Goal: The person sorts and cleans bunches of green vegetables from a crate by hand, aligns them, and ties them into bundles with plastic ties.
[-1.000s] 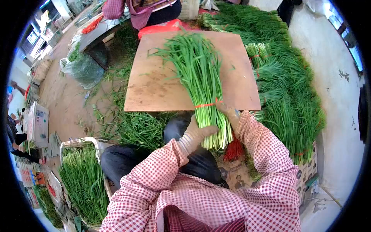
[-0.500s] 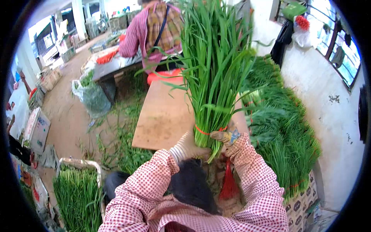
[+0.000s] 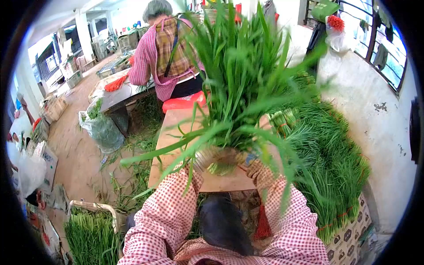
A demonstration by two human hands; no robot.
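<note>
A person (image 3: 176, 53) in a plaid vest sits on a red seat (image 3: 183, 103) beside a far table (image 3: 126, 98). A clear plastic bag (image 3: 105, 133) stands on the floor (image 3: 79, 163) at left; a green bag (image 3: 325, 10) hangs by the far-right window (image 3: 393, 59).

Bright daylight enters from windows — fisheye edges curve into black, moving leaves blur.

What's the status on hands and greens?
Left hand, right hand: both on green bunch, leaves up. Bunch over board; contact unclear. Blurred leaves partly hide grip.
</note>
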